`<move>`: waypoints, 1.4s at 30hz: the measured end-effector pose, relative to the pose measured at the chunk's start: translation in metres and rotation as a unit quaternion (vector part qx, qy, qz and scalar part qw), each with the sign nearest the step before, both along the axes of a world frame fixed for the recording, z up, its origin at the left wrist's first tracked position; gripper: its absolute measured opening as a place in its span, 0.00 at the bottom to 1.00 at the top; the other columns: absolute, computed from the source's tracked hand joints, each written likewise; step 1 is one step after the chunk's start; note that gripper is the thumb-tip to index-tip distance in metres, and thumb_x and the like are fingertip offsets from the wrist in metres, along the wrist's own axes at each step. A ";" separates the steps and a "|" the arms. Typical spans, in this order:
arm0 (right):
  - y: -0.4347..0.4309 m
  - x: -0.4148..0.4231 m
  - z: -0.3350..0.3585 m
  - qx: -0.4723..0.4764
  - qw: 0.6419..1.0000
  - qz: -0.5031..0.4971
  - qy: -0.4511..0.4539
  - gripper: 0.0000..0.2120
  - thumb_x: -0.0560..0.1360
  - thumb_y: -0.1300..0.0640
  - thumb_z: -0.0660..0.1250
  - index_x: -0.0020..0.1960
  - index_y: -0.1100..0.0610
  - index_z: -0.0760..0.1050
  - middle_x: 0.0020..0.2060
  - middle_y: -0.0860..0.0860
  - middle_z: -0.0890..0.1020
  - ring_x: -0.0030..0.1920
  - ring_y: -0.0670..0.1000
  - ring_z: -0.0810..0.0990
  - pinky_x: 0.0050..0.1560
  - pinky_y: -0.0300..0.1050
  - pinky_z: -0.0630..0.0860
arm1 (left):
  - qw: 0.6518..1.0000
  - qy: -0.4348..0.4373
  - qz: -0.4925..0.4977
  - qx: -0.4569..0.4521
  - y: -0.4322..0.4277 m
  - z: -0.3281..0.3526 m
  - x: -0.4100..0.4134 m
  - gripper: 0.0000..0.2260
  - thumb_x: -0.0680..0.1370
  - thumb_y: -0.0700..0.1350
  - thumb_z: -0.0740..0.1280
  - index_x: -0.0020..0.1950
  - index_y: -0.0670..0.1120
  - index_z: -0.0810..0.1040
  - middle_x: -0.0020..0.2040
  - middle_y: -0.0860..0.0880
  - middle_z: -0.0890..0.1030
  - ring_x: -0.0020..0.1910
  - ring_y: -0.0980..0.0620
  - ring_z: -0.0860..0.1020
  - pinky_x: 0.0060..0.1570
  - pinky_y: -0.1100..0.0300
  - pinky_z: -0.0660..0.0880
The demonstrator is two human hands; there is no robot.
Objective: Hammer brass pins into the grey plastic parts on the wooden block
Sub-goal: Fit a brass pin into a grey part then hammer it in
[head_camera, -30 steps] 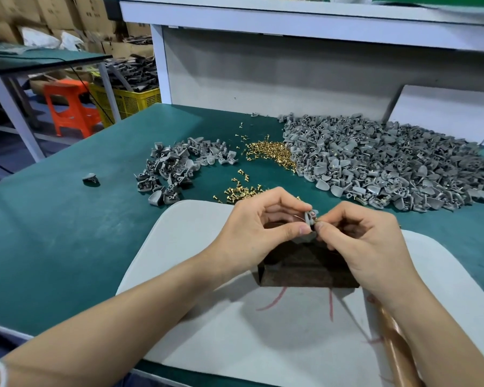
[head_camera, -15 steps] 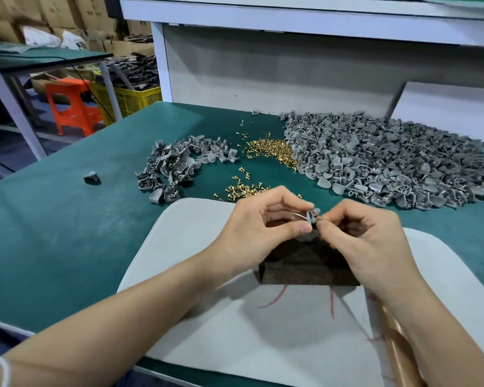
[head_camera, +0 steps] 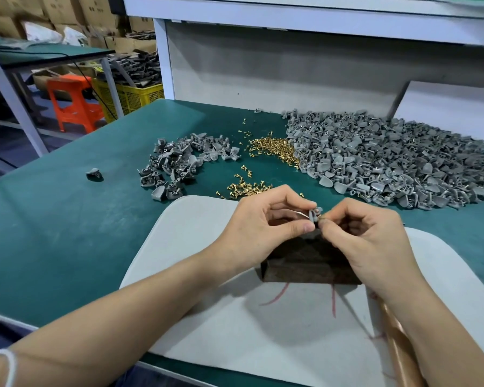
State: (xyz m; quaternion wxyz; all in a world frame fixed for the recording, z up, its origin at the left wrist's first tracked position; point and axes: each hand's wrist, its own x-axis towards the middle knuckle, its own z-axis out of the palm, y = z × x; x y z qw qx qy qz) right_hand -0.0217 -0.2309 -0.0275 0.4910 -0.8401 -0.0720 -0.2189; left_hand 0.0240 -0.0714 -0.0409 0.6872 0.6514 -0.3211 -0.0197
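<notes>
Orange stool (head_camera: 67, 84) beside yellow crate (head_camera: 140, 99)

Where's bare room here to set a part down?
Free: green mat left of the white pad, nearer than the lone grey part; white pad in front of the wooden block. Crowded: far side, small grey pile, brass pins, big grey pile.

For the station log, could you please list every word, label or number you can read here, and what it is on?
No text can be read here.
On the cardboard boxes, any print is too blurred to read.
On the white board, the red pen strokes form no letters.
</notes>
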 end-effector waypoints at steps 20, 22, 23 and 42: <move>-0.053 0.009 -0.012 -0.250 0.864 -0.332 0.284 0.18 0.74 0.45 0.64 0.34 0.58 0.73 0.28 0.55 0.75 0.33 0.57 0.72 0.33 0.45 0.66 | 0.998 0.040 0.012 0.044 0.008 -0.002 0.015 0.11 0.72 0.32 0.71 0.41 0.47 0.75 0.47 0.53 0.81 0.44 0.56 0.82 0.46 0.68 0.75; -0.053 0.010 -0.009 -0.208 0.899 -0.324 0.209 0.09 0.73 0.50 0.67 0.42 0.55 0.74 0.36 0.54 0.78 0.40 0.58 0.75 0.40 0.45 0.68 | 0.998 0.033 0.018 0.055 0.008 -0.003 0.016 0.10 0.72 0.33 0.71 0.41 0.47 0.75 0.47 0.50 0.82 0.44 0.56 0.82 0.48 0.66 0.76; -0.050 0.010 -0.007 -0.181 0.921 -0.312 0.150 0.04 0.73 0.53 0.68 0.44 0.53 0.74 0.37 0.53 0.79 0.42 0.56 0.76 0.42 0.44 0.68 | 0.998 0.027 0.022 0.061 0.008 -0.004 0.017 0.10 0.73 0.33 0.71 0.41 0.47 0.76 0.48 0.48 0.82 0.45 0.54 0.82 0.51 0.64 0.77; 0.012 0.096 0.034 -0.385 0.852 -0.064 0.348 0.09 0.71 0.58 0.72 0.48 0.62 0.80 0.43 0.58 0.84 0.44 0.56 0.83 0.43 0.45 0.78 | 0.996 0.022 0.037 0.083 0.007 -0.016 0.025 0.10 0.75 0.35 0.68 0.41 0.48 0.72 0.46 0.43 0.84 0.49 0.50 0.82 0.58 0.52 0.75</move>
